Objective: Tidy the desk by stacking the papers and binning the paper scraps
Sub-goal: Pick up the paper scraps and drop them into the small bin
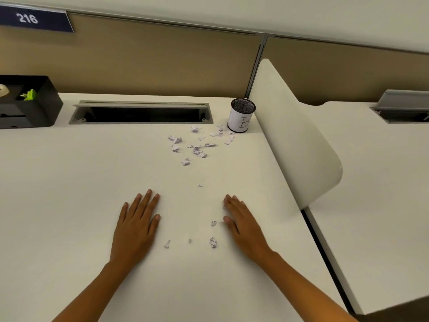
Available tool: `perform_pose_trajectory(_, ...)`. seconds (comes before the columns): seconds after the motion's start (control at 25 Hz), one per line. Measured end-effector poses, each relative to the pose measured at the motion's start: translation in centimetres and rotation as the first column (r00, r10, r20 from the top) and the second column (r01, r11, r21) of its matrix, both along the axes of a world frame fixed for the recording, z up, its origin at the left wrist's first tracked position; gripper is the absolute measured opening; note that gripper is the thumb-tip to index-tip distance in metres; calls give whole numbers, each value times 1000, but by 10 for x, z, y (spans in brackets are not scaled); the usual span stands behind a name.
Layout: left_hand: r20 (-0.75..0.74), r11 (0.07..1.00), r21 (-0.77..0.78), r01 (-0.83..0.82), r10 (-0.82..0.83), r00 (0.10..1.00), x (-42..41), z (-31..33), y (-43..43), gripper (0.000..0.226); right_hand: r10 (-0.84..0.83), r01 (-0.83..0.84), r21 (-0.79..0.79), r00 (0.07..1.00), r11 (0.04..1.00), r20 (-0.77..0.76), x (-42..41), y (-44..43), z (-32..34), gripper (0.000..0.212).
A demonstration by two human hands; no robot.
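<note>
Scattering risk: a flat-handed sweep may fling the light paper scraps (197, 150) off the desk (69, 205) or into the open cable slot (141, 113) well ahead of the left hand (137, 225); the air from a quick pass would be cause enough
Missed pieces: the smallest scraps (213, 242), lying between the two hands, may slip under the fingers and escape collection
Tipping risk: the mesh bin (242, 116) marked B, well ahead of the right hand (241, 223), looks light; a nudge while loading could topple it
Left hand: palm down on the desk, fingers straight and slightly spread, holding nothing
Right hand: palm down, fingers straight and close together, holding nothing; one scrap lies just beside its thumb
Main scrap cluster: well ahead of both hands, toward the right hand's side, reaching the foot of the bin
Papers to stack: none in view
</note>
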State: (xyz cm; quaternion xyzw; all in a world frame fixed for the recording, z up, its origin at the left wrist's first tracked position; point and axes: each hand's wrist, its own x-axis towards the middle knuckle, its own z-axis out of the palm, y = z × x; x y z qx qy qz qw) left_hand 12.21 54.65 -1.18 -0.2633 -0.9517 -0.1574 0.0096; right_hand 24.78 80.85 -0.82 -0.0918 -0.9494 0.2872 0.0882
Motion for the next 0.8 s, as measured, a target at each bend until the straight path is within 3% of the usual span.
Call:
perform_pose_trajectory(0.2, -13, 1000, -13, -1, 1, 1000, -2, -2, -1, 61, 142, -141, 20, 989, 990, -34, -9, -72, 0, 56)
perform_pose_trajectory(0.48, -16, 1000, -20, 13, -13, 1000, -2, -4, -4, 61, 457, -472, -42, 870, 881, -186, -2, -101, 3, 23)
perform_pose_trajectory(0.68, -15, 1000, -10, -1, 1, 1000, -1, -4, -3, 60, 267, -281, -26, 932, 959, -246, 32, -37, 7, 13)
perform_pose_trajectory(0.8, -23, 1000, -2, 4, -4, 1000, -1, -5, -4, 60, 78, -81, -11, 982, 997, -171, 48, -7, 15, 23)
